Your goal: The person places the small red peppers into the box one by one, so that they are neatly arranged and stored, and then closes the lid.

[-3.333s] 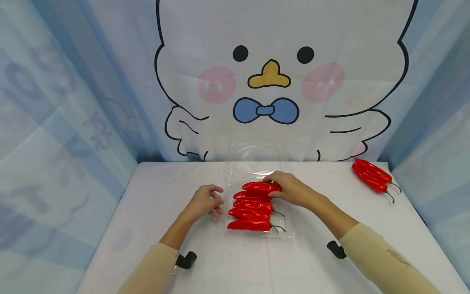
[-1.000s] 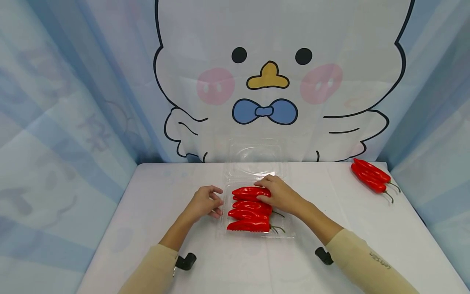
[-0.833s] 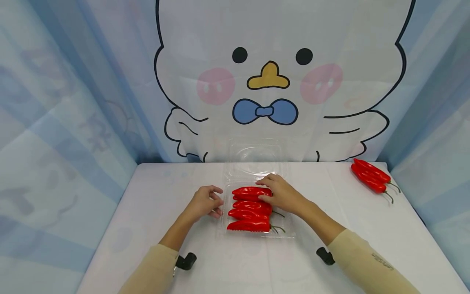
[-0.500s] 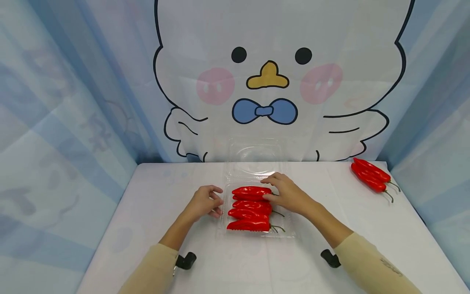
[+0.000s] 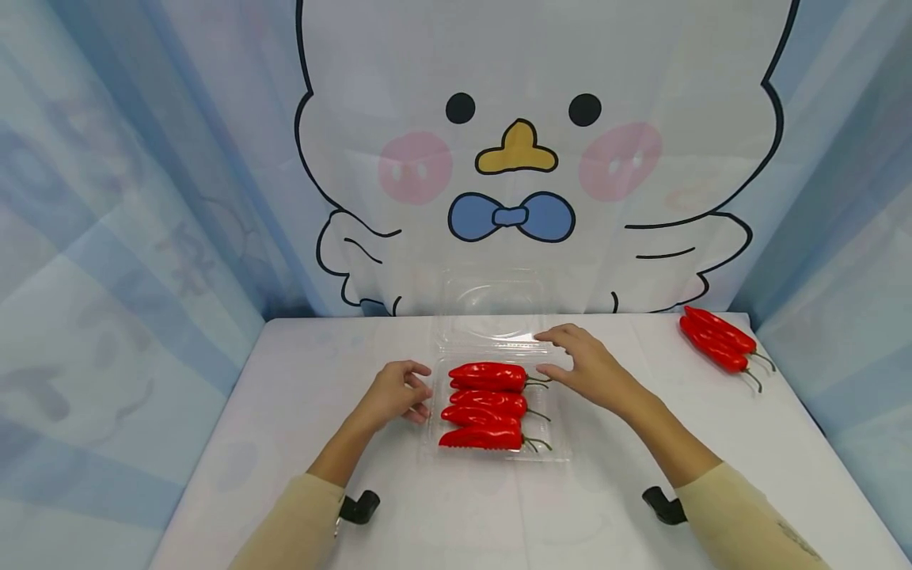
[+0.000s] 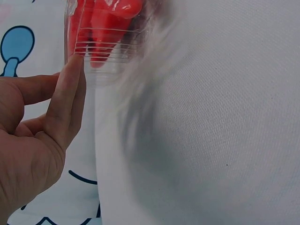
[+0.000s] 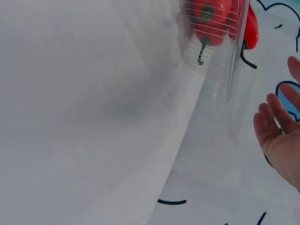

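Several glossy red peppers (image 5: 488,404) with green stems lie side by side in a clear plastic clamshell box (image 5: 561,445), tips to the left. Its lid (image 5: 495,299) stands open at the back. My left hand (image 5: 394,393) is at the box's left side, fingers loosely bent; in the left wrist view a fingertip (image 6: 75,63) is right at the ribbed wall. Just right of the upper stems, my right hand (image 5: 590,368) has thumb and fingers spread with nothing between them. The right wrist view shows that hand (image 7: 283,140) apart from the box.
Two more red peppers (image 5: 715,347) lie together at the table's back right corner. A white cloth covers the table (image 5: 456,514). Behind it hangs a curtain (image 5: 520,269) with a cartoon bird, and blue curtains flank both sides.
My right hand has lowered the farthest pepper against the row, let go of it and drawn back to the right, its fingers spreading. The left hand has stayed in place.
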